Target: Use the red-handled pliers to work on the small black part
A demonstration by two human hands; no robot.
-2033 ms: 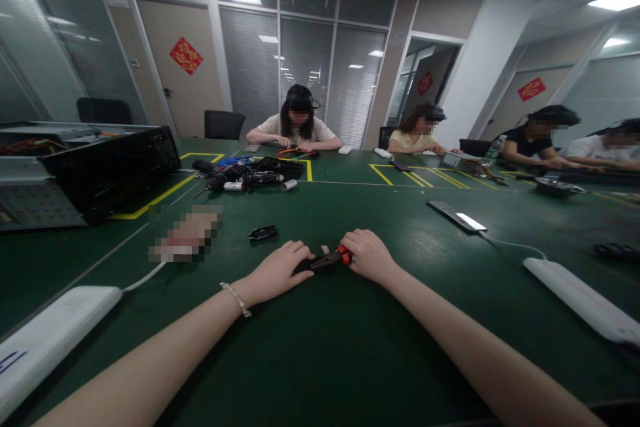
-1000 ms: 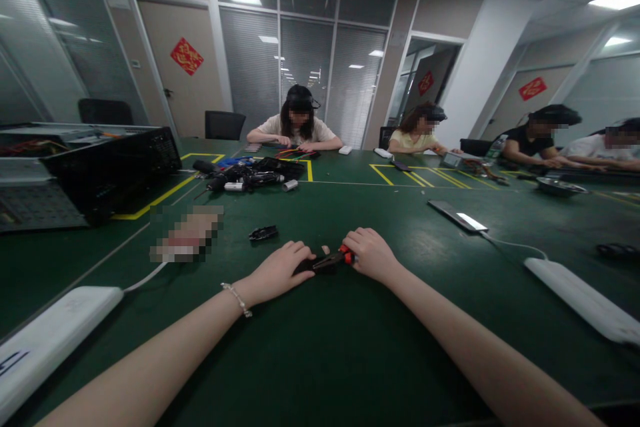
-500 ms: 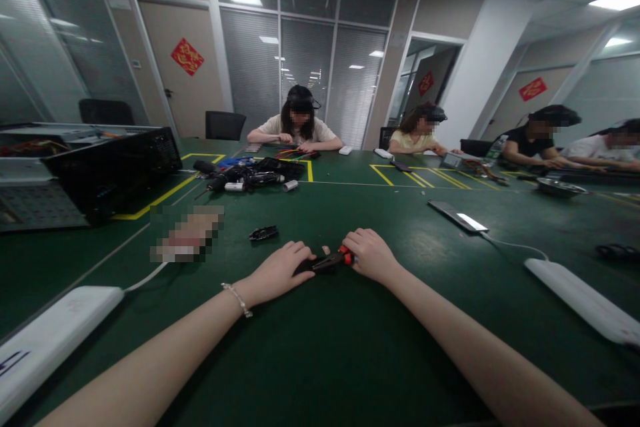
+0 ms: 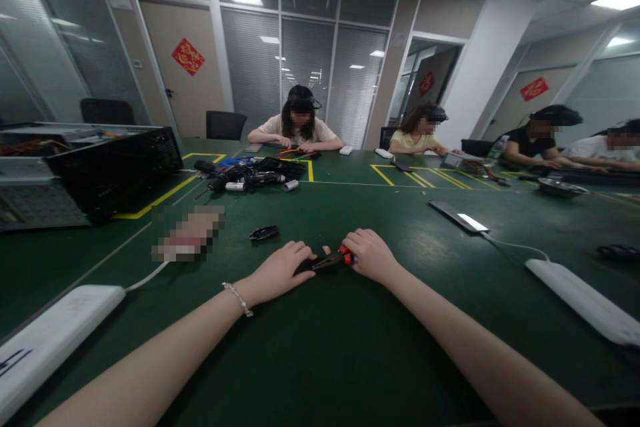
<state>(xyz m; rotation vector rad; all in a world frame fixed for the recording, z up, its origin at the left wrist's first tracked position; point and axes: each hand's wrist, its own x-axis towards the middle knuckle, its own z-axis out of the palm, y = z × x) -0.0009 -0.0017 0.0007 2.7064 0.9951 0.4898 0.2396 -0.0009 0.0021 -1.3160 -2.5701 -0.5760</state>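
My right hand (image 4: pixel 371 255) is closed around the red handles of a pair of pliers (image 4: pixel 331 260), whose dark jaws point left. Under the fingers of my left hand (image 4: pixel 286 270) is a small black part (image 4: pixel 306 265), held down on the green table (image 4: pixel 320 340). The pliers' tips reach over this part, close to my left fingertips; whether they grip it I cannot tell. Just beyond the pliers lies a small pale piece (image 4: pixel 327 250). Another black part (image 4: pixel 264 233) rests on the table beyond my left hand.
To the left stands an opened computer case (image 4: pixel 115 173). A pile of cables and tools (image 4: pixel 250 173) lies farther back. White power banks (image 4: pixel 65 320) flank my arms, one wired to a phone (image 4: pixel 457 217) on the right. Several people sit across the table.
My hands, the pliers and the black part stay almost where they were. The view has shifted very slightly.
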